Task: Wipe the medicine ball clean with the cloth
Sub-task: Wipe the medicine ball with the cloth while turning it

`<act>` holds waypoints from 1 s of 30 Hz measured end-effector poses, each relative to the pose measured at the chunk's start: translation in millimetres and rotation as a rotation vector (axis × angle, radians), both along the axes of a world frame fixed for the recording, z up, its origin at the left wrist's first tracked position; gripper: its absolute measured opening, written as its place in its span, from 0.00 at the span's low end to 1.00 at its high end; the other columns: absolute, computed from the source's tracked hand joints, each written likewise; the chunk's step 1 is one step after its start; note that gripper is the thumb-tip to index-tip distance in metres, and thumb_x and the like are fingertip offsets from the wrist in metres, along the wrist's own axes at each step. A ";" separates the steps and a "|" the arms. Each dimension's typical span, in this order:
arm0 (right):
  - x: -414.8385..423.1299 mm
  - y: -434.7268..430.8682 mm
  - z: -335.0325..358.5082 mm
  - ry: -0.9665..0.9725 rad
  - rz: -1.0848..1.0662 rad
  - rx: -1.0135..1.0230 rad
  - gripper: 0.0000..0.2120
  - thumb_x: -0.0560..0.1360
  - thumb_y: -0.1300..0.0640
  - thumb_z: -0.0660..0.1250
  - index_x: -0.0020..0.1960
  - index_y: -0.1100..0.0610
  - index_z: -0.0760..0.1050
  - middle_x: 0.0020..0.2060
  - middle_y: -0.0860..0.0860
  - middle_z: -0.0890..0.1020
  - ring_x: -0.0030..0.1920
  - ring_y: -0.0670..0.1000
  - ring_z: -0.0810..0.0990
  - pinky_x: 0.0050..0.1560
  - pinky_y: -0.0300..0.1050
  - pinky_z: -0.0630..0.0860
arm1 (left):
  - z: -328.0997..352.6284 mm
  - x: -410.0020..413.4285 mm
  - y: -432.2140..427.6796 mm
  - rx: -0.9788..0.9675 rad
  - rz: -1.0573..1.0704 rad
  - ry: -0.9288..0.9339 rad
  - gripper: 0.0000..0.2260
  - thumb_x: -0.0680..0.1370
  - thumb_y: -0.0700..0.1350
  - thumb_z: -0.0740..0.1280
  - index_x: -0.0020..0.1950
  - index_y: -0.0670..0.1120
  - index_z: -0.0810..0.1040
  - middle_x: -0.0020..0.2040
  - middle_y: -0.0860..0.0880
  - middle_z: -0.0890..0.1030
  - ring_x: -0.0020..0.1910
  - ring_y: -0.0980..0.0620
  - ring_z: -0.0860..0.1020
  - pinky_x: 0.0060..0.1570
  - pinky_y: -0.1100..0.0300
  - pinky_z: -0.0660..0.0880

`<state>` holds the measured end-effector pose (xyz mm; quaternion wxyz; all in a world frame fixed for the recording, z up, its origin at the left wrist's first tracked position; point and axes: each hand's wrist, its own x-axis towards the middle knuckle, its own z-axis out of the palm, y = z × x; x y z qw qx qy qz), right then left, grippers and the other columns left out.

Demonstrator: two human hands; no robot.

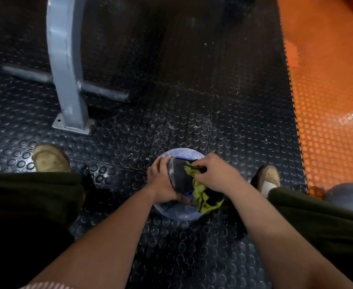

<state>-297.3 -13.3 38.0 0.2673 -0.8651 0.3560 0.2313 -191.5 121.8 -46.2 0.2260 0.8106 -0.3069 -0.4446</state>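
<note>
**Head view: ball between your feet, cloth on its top right**

The medicine ball [177, 212] sits on the floor [171, 101] straight below you, between your two shoes, and both of your hands are on it. It is pale violet with a dark panel across the top. The pale parts look dusty or scuffed. I can read no brand, label or number on it, and the dark panel is too dim to show any print.

The cloth [200, 197], yellow-green with dark parts, lies on the top right of the ball and hangs down its near right side. Your right hand [215, 174] has its fingers curled over the bunched upper end of the cloth and presses it on the dark panel. Your left hand [161, 180] cups the left side of the ball, with fingers bent over its curve, and it grips the ball to hold it in place.

A ball has no long axis, so what matters is the side. The cloth covers the right part, while the left and far faces are bare. I judge that the right hand must sweep leftward, or the left hand must turn the ball toward the cloth.

Further out, a grey metal post [67, 69] is bolted to the floor at the far left. An orange mat [328, 101] lies to the right, and a second ball [346, 197] rests beside your right leg.
</note>
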 end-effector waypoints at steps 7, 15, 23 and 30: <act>-18.5 24.8 -12.8 0.063 0.101 -0.155 0.31 0.74 0.39 0.64 0.74 0.39 0.57 0.70 0.46 0.56 0.65 0.58 0.65 0.65 0.58 0.66 | -5.6 -12.5 6.0 -0.132 0.110 -0.065 0.61 0.57 0.61 0.81 0.78 0.58 0.44 0.78 0.56 0.42 0.78 0.46 0.43 0.75 0.43 0.51; -2.3 18.9 -11.5 -0.103 -0.007 -0.221 0.19 0.79 0.50 0.58 0.70 0.48 0.68 0.61 0.49 0.67 0.53 0.55 0.75 0.42 0.46 0.72 | -3.7 -20.4 -4.1 -0.014 -0.083 -0.121 0.62 0.62 0.61 0.79 0.77 0.55 0.35 0.77 0.52 0.33 0.76 0.41 0.35 0.75 0.40 0.46; -10.8 17.2 -13.9 -0.012 0.068 -0.255 0.19 0.81 0.49 0.55 0.71 0.47 0.66 0.62 0.49 0.69 0.56 0.56 0.75 0.44 0.49 0.75 | 6.7 -33.0 -13.8 0.045 -0.121 -0.139 0.53 0.70 0.54 0.74 0.76 0.59 0.35 0.77 0.56 0.34 0.77 0.41 0.36 0.74 0.38 0.49; -19.8 13.2 -10.7 -0.055 0.044 -0.267 0.20 0.79 0.56 0.57 0.69 0.44 0.70 0.61 0.49 0.69 0.51 0.55 0.78 0.41 0.44 0.73 | 11.7 -38.3 -16.3 0.073 -0.175 -0.130 0.53 0.70 0.53 0.75 0.76 0.60 0.34 0.76 0.56 0.32 0.76 0.42 0.32 0.73 0.36 0.49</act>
